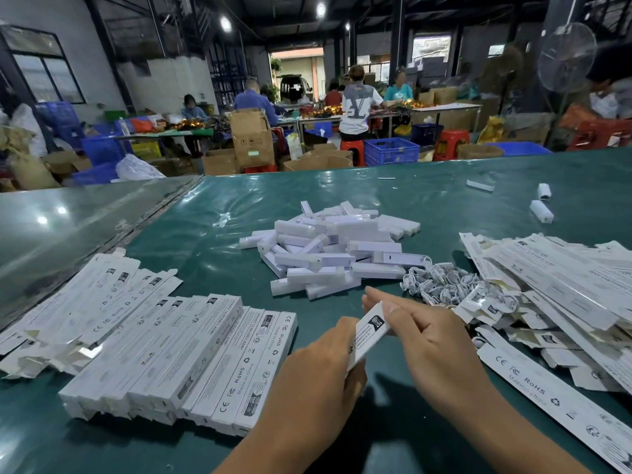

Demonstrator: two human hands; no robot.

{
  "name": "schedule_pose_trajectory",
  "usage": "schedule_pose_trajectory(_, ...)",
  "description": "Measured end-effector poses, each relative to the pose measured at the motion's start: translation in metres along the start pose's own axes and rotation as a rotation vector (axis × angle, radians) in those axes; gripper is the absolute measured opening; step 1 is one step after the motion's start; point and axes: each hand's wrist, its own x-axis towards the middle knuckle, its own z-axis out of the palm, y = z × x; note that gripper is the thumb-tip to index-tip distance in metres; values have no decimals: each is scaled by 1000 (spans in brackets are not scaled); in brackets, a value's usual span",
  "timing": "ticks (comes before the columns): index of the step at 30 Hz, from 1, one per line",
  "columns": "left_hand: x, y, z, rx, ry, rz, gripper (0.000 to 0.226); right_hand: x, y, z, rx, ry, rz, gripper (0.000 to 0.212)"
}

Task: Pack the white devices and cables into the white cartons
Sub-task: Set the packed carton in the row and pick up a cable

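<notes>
- Both hands gripped one white carton (367, 333) just above the green table (212, 254): left hand (325, 364) around its near end, right hand (427, 336) pinching the far end.
- Devices (328, 248) and cables (441, 282) lay piled beyond.
- Squeezing too hard could crush the thin carton; its flap might tear.

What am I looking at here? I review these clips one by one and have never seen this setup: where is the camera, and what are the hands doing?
There is no machine: a person wears the camera on their head, so the single picture looks forward and down at their own hands. Both the left hand and the right hand hold one white carton between them. On the green table lie a heap of white devices, a bundle of white cables, folded cartons in rows on the left and flat cartons on the right. Other workers sit in the background.
</notes>
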Motion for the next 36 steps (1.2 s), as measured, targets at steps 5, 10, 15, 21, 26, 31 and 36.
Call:
schedule_pose_trajectory(5,-2,1,1,0,-23,52,21,4,1,-8,141,-2,-66,54)
schedule_pose_trajectory(10,-2,8,0,78,-92,73,27,10,4,-15,268,-174,20,78)
schedule_pose_trajectory(15,0,18,0,161,-200,45,40,3,-2,-11,-133,-381,-98,78)
schedule_pose_trajectory(21,3,20,0,188,-243,29,35,5,-4,-3,-142,-343,-37,56)
schedule_pose_trajectory(26,7,-1,-12,174,-122,49,43,18,3,-10,42,-129,112,67)
schedule_pose_trajectory(31,15,-22,-35,-527,139,1,44,39,10,-36,490,158,436,42)
schedule_pose_trajectory(36,18,-14,-27,-1014,300,-101,34,24,19,-13,93,-47,435,33)
